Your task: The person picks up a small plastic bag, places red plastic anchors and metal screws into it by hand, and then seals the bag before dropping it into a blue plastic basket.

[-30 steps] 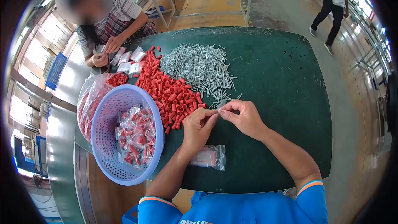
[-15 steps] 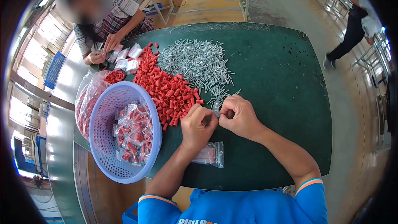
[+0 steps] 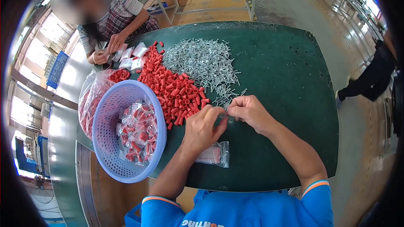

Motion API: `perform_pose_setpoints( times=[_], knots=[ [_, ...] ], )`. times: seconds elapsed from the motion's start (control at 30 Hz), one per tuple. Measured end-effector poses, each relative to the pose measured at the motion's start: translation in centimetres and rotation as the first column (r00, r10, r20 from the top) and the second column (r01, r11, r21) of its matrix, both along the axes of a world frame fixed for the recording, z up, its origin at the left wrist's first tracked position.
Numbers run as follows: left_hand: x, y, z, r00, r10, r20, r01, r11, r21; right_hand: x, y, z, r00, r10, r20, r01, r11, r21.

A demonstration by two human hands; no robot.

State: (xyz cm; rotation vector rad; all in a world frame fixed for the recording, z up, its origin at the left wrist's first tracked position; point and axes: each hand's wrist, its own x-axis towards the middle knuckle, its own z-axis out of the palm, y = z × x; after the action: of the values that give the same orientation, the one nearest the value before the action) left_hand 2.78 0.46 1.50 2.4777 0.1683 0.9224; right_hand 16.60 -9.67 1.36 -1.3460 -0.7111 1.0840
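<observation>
Between my two hands is a small clear plastic bag [image 3: 224,119], partly hidden by the fingers. My left hand [image 3: 201,129] is closed in a pinch on its left side. The fingertips of my right hand [image 3: 252,114] are pressed together at its upper right edge; whether they also hold a screw is too small to make out. Just beyond the fingertips lies the near end of a heap of silvery screws [image 3: 202,61]. Left of it spreads a pile of red plastic caps [image 3: 174,94]. A larger clear bag [image 3: 213,154] lies flat on the table below my hands.
A lilac basket [image 3: 100,143] of filled little bags stands at the left, beside a big plastic bag [image 3: 87,101] of red caps. Across the green table [image 3: 282,67], a co-worker's hands [image 3: 110,48] handle something near several white packets [image 3: 134,61]. Another person's leg [image 3: 362,82] shows at right.
My left fingers have opened out a little around the small bag, and my right fingertips have drawn in against it. The person at the far right has moved nearer.
</observation>
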Motion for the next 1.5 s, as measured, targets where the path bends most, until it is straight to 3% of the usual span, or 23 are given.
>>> perform_pose_setpoints(
  times=[0.13, 0.23, 0.3, 0.37, 0.4, 0.47, 0.53, 0.6, 0.67, 0.7, 0.77, 0.83, 0.87, 0.9, 0.93, 1.0, 1.03, 1.13, 1.17, 1.2, 1.3, 1.43, 1.5],
  knots=[
    [0.0, 0.2, -0.8, 0.997, -0.063, 0.043, 0.066, 0.996, -0.055, 0.3, -0.2, 0.4, 0.993, 0.070, -0.097, -0.076, 0.995, -0.064],
    [-0.4, 0.0, -0.7, 0.995, -0.101, 0.024, 0.104, 0.964, -0.246, 0.1, -0.2, 0.2, 0.996, 0.072, -0.054, -0.075, 0.996, -0.050],
    [-0.6, 0.1, -0.3, 0.993, -0.115, -0.037, 0.078, 0.846, -0.527, -0.1, 0.1, -0.1, 0.999, 0.052, 0.008, -0.052, 0.999, -0.010],
    [-0.7, 0.2, -0.6, 0.993, -0.118, 0.013, 0.099, 0.767, -0.634, -0.4, 0.7, -0.4, 0.996, -0.065, 0.056, 0.051, 0.974, 0.221],
    [-0.7, 0.3, -0.7, 0.992, -0.114, 0.062, 0.123, 0.673, -0.729, -0.1, 0.5, -0.2, 0.996, -0.069, 0.057, 0.055, 0.974, 0.221],
    [-0.7, 0.2, -0.5, 0.987, -0.129, 0.100, 0.156, 0.566, -0.809, 0.8, -0.1, 0.1, 0.968, 0.232, -0.099, -0.226, 0.972, 0.067],
    [-0.8, 0.4, -0.4, 0.968, -0.192, 0.160, 0.226, 0.394, -0.891, 1.4, -0.2, -0.2, 0.963, 0.238, -0.124, -0.232, 0.971, 0.060],
    [-0.8, 0.3, -0.3, 0.966, -0.203, 0.161, 0.231, 0.392, -0.891, 1.9, -0.3, -0.1, 0.957, 0.249, -0.152, -0.243, 0.968, 0.055],
    [-0.9, 0.3, -0.4, 0.958, -0.204, 0.202, 0.253, 0.265, -0.931, 2.3, -0.5, 0.9, 0.977, 0.212, -0.007, -0.212, 0.977, -0.014],
    [-0.9, 0.4, -0.3, 0.958, -0.204, 0.201, 0.252, 0.263, -0.931, 2.4, -0.6, 1.3, 0.990, 0.125, 0.064, -0.124, 0.992, -0.017],
    [-0.9, 0.4, -0.3, 0.972, -0.174, 0.160, 0.205, 0.286, -0.936, 1.7, -1.4, 3.6, 0.737, -0.080, 0.672, 0.070, 0.997, 0.042],
    [-0.7, 0.2, -0.5, 0.976, -0.200, 0.088, 0.158, 0.364, -0.918, -0.3, -2.7, 8.0, 0.436, -0.278, 0.856, -0.173, 0.907, 0.383],
    [-0.6, 0.0, -0.7, 0.975, -0.224, 0.010, 0.111, 0.445, -0.889, -1.9, -4.0, 9.7, 0.397, -0.276, 0.875, -0.417, 0.795, 0.440],
    [-0.5, -0.5, -1.1, 0.976, -0.217, -0.006, 0.128, 0.598, -0.791, -3.9, -6.5, 10.4, 0.333, -0.189, 0.924, -0.528, 0.774, 0.349],
    [-0.5, -1.1, -0.8, 0.969, -0.232, -0.087, 0.082, 0.629, -0.773, -5.4, -7.5, 12.2, 0.260, -0.110, 0.959, -0.625, 0.738, 0.254],
    [-0.5, -2.0, -0.4, 0.956, -0.260, -0.133, 0.095, 0.709, -0.699, -6.8, -8.0, 15.6, 0.459, -0.480, 0.748, -0.507, 0.549, 0.664],
    [-0.6, -2.2, -0.9, 0.953, -0.269, -0.138, 0.114, 0.744, -0.658, -6.4, -7.5, 15.4, 0.464, -0.476, 0.747, -0.508, 0.548, 0.664],
    [-0.6, -2.7, -1.3, 0.954, -0.296, -0.051, 0.240, 0.854, -0.462, -1.2, -3.5, 13.6, 0.364, -0.358, 0.860, -0.304, 0.827, 0.473],
    [-0.7, -2.9, -1.1, 0.935, -0.326, -0.142, 0.189, 0.794, -0.578, 0.8, -1.4, 12.7, 0.334, -0.313, 0.889, -0.218, 0.892, 0.396],
    [-0.6, -3.1, -1.3, 0.937, -0.327, -0.123, 0.210, 0.808, -0.550, 3.1, 2.4, 10.0, 0.311, -0.247, 0.918, -0.250, 0.910, 0.330],
    [-0.4, -2.9, -1.6, 0.937, -0.335, -0.096, 0.255, 0.848, -0.464, 8.3, 10.7, 0.9, 0.341, -0.144, 0.929, 0.040, 0.989, 0.139],
    [-0.5, -3.0, -1.9, 0.948, -0.311, -0.060, 0.263, 0.878, -0.400, 9.9, 16.2, -2.9, 0.348, -0.167, 0.922, 0.237, 0.968, 0.086],
    [-0.5, -2.9, -1.6, 0.942, -0.327, -0.081, 0.278, 0.891, -0.358, 10.3, 17.2, -3.2, 0.365, -0.117, 0.923, 0.154, 0.986, 0.064]
  ],
)
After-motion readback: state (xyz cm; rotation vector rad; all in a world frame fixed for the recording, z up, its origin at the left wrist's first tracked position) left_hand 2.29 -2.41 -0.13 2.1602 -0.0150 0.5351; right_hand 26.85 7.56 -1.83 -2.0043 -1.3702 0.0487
